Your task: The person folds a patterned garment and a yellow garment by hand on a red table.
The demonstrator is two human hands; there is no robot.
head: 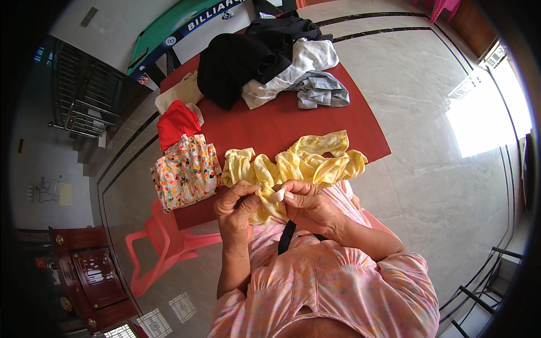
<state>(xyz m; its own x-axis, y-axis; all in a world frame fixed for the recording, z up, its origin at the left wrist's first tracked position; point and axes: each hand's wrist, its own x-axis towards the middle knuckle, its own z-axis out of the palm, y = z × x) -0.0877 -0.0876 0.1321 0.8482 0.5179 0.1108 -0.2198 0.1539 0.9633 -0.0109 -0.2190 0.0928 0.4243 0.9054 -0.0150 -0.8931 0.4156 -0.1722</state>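
A yellow patterned cloth garment [291,164] lies bunched along the near edge of the red table [258,126], partly hanging toward my lap. My left hand [239,205] pinches a gathered part of it between thumb and fingers. Close beside it, my right hand [310,205] pinches a small white piece [279,194], perhaps a tag or the garment's edge, at the same gathered spot. The fingertips of both hands are only a little apart. Folds hide how the white piece joins the cloth.
Left on the table sit a folded dotted garment [186,173], a red cloth [177,124] and a cream bag [179,95]. Black clothing [236,63], a white garment [315,55] and a grey checked garment [323,89] are heaped behind. A pink plastic chair [162,236] stands at left.
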